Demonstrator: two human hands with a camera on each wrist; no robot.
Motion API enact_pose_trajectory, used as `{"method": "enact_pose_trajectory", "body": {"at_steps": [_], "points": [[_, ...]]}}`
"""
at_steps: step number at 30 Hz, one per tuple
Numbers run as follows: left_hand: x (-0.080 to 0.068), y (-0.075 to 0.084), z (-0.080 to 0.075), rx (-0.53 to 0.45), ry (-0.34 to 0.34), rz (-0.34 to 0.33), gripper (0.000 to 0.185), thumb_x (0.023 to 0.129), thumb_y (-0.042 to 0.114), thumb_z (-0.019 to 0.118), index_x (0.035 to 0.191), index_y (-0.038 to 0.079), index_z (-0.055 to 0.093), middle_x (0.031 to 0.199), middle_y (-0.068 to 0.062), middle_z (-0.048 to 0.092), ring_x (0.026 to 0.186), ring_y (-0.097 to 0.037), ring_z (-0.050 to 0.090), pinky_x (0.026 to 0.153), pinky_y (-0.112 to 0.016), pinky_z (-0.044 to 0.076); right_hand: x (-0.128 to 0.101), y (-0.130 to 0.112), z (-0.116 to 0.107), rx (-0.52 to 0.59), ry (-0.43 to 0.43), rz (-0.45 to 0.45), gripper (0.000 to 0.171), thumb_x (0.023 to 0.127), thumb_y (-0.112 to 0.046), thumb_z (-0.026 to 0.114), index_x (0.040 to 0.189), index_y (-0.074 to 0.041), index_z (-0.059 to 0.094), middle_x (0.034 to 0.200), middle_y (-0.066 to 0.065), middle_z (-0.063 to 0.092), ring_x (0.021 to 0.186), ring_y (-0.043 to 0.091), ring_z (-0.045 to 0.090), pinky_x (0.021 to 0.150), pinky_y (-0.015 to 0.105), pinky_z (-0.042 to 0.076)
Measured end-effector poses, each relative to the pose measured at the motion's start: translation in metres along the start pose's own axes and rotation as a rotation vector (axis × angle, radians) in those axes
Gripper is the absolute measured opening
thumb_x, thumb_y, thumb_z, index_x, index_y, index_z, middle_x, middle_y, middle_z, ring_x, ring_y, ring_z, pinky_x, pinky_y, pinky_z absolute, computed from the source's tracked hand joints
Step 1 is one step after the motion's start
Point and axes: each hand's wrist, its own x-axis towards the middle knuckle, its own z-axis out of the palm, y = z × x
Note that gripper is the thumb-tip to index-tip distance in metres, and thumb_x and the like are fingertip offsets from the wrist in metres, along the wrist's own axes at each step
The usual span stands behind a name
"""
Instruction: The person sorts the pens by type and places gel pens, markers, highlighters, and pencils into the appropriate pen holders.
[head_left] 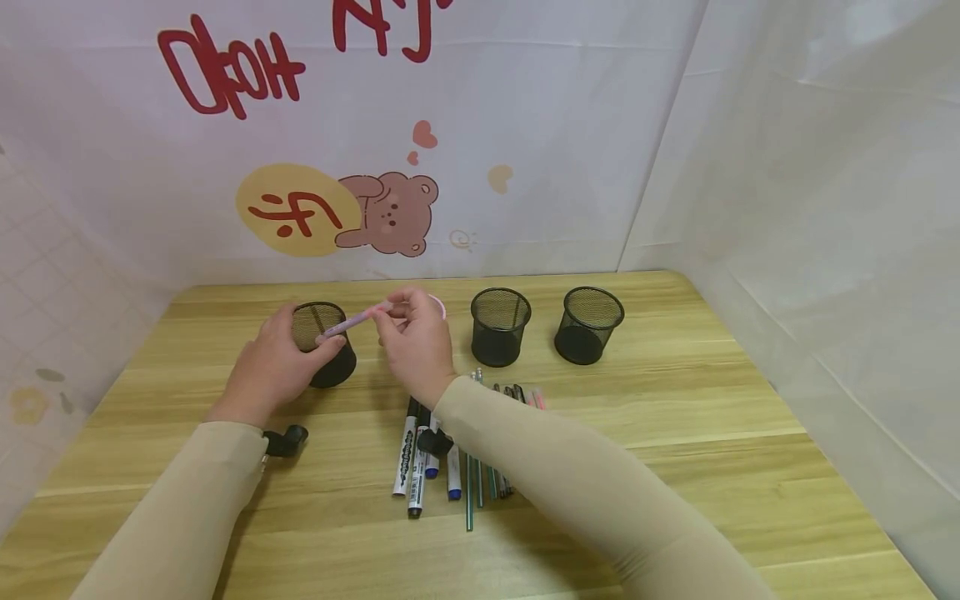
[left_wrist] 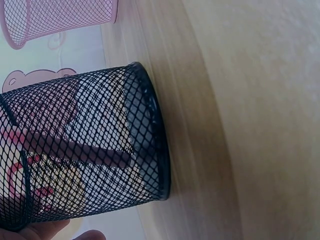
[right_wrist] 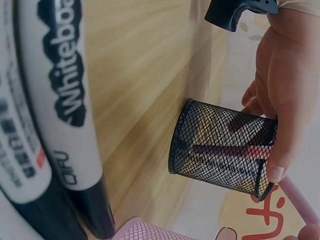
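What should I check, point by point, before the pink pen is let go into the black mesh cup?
1. Left hand grips the black mesh cup steady: ok.
2. Right hand has a pinch grip on the pink pen: ok.
3. Pen tip is inside the cup rim: ok, the wrist views show it through the mesh.
4. Cup stands upright on the table: ok.
5. Cup has free room inside: cannot tell.
6. Remaining markers lie apart from the cup: ok.
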Motion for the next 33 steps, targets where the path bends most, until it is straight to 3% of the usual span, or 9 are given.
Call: {"method": "enact_pose_trajectory", "body": {"at_steps": [5, 13, 24, 30, 33], "points": [[-0.0001, -0.0004, 0.0, -0.003, 0.001, 0.003, 0.118, 0.092, 0.083, 0.049, 0.167, 0.001, 0.012, 0.163, -0.036, 0.031, 0.142, -0.063, 0.037, 0.11, -0.079, 0.034, -0.0015, -0.0003, 0.0016, -0.01, -0.02, 0.028, 0.022, 0.103, -0.011, 0.069, 0.119, 0.0, 0.06, 0.111, 0.014, 0.078, 0.074, 0.02, 0.074, 0.059, 0.017, 0.053], [0.0004, -0.0023, 0.0005, -0.003, 0.0, 0.007, 0.118, 0.091, 0.084, 0.05, 0.167, 0.002, 0.012, 0.163, -0.035, 0.032, 0.141, -0.062, 0.038, 0.109, -0.079, 0.034, -0.003, -0.0009, 0.0026, -0.025, -0.049, 0.059, 0.021, 0.104, -0.013, 0.067, 0.12, -0.001, 0.062, 0.114, 0.014, 0.077, 0.067, 0.002, 0.063, 0.057, 0.017, 0.05], [0.0, -0.0021, 0.0003, -0.01, 0.011, 0.009, 0.116, 0.091, 0.083, 0.05, 0.166, 0.002, 0.015, 0.16, -0.034, 0.036, 0.138, -0.061, 0.041, 0.107, -0.077, 0.037, -0.0048, -0.001, 0.0036, -0.053, -0.095, 0.059, 0.021, 0.105, -0.013, 0.065, 0.121, 0.0, 0.065, 0.107, 0.013, 0.074, 0.069, 0.008, 0.066, 0.056, 0.018, 0.052], [0.0002, -0.0021, 0.0006, -0.009, 0.012, -0.005, 0.118, 0.09, 0.085, 0.051, 0.167, 0.003, 0.014, 0.163, -0.034, 0.033, 0.138, -0.064, 0.04, 0.108, -0.078, 0.037, -0.0053, -0.0016, 0.0056, -0.05, -0.111, 0.085, 0.02, 0.105, -0.014, 0.065, 0.12, -0.001, 0.066, 0.11, 0.014, 0.075, 0.078, 0.029, 0.074, 0.058, 0.017, 0.053], [0.0003, -0.0018, 0.0005, -0.01, 0.013, -0.006, 0.118, 0.09, 0.084, 0.051, 0.167, 0.003, 0.014, 0.163, -0.034, 0.033, 0.137, -0.065, 0.04, 0.108, -0.079, 0.037, -0.0057, -0.0018, 0.0062, -0.062, -0.124, 0.09, 0.02, 0.105, -0.015, 0.065, 0.121, -0.002, 0.066, 0.113, 0.013, 0.076, 0.078, 0.028, 0.075, 0.057, 0.017, 0.053]]}}
